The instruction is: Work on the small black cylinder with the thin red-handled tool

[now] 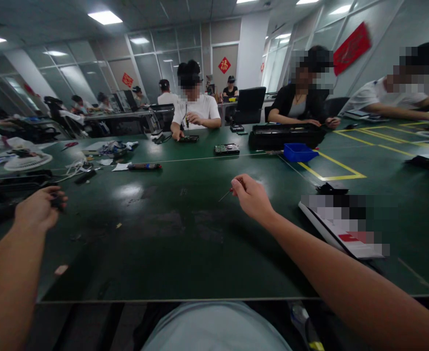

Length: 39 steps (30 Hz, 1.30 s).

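My right hand (251, 196) hovers over the middle of the green table (185, 229), fingers pinched on a thin screwdriver (227, 193) with a red handle, its tip pointing left and down. My left hand (39, 208) is at the table's left edge, fingers curled round a small dark object (58, 202) that I cannot make out. Black devices lie just beyond that hand at the far left.
A white flat item (345, 229) lies to the right of my right hand. Further back are a blue tray (299, 152), a black case (283, 135), a circuit board (227, 149), a dark tool (144, 166) and cables. Other people work across the table.
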Tool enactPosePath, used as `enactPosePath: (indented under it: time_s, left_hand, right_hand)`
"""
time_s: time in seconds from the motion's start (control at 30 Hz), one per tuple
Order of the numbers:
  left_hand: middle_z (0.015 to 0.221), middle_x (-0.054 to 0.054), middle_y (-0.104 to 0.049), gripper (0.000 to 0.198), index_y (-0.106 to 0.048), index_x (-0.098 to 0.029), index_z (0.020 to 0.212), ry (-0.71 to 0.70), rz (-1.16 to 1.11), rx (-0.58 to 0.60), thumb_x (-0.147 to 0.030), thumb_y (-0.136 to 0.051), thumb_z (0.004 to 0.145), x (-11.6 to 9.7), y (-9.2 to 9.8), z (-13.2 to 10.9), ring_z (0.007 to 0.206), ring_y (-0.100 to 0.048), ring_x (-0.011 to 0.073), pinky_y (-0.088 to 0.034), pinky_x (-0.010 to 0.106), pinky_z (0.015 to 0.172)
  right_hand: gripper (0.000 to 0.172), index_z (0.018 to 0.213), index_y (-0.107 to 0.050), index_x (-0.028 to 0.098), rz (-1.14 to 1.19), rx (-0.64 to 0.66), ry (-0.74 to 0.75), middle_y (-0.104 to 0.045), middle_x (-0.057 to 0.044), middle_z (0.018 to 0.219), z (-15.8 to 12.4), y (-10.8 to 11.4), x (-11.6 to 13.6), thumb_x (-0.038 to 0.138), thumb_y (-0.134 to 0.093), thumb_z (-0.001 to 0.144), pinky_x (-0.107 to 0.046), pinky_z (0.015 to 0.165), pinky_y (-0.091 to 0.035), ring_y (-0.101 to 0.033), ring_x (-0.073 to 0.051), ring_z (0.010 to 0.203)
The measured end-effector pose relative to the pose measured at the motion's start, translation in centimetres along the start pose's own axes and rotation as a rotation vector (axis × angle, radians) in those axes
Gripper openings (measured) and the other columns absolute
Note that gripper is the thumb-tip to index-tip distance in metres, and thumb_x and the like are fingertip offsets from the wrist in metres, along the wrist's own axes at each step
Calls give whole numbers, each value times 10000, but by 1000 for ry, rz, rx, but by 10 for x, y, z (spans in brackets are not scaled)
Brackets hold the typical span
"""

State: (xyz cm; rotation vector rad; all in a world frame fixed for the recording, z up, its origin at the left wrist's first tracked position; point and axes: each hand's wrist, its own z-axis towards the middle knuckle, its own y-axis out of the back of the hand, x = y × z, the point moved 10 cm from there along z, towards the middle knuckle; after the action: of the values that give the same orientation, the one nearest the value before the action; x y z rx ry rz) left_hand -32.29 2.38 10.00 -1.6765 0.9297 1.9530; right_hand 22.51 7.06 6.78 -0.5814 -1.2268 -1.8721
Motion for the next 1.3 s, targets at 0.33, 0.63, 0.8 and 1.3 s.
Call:
enactPosePath:
  time_s: [0.33,0.63,0.8,1.3]
  left_hand:
    - [686,26,-484,285,-526,-127,869,49,-336,692,47,-385,692,-30,-195,-95,643,-489,129,-428,229,618]
    - [776,60,-548,225,-569,-159,808,-32,-287,1094,-102,-430,640,-36,-297,-221,721,-529,177,-483,335,743]
    - [1006,69,-619,411,-555,-174,1079,-301,51,1073,-86,-538,678,-18,-317,-244,908,-583,196,-480,335,844]
    - [1203,77,-661,395,-643,-204,1188,-738,260,877,-135,-685,801,-9,-311,-219,1134,-599,241,-437,414,1051]
  right_hand:
    - [241,934,-594,213,-7,0,-8,-686,-36,773,0,2,-1,393,-439,976,-331,683,-442,-643,-202,735]
    - [247,926,-604,215,-13,-3,-18,-688,-38,765,1,4,0,394,-440,971,-326,671,-442,-642,-200,722]
    - [243,917,-627,217,-53,-9,-10,-681,-18,720,1,4,4,406,-479,953,-314,650,-436,-626,-183,657]
    - [259,858,-639,216,-5,-27,19,-686,-28,742,0,2,3,437,-523,929,-333,656,-452,-619,-185,666]
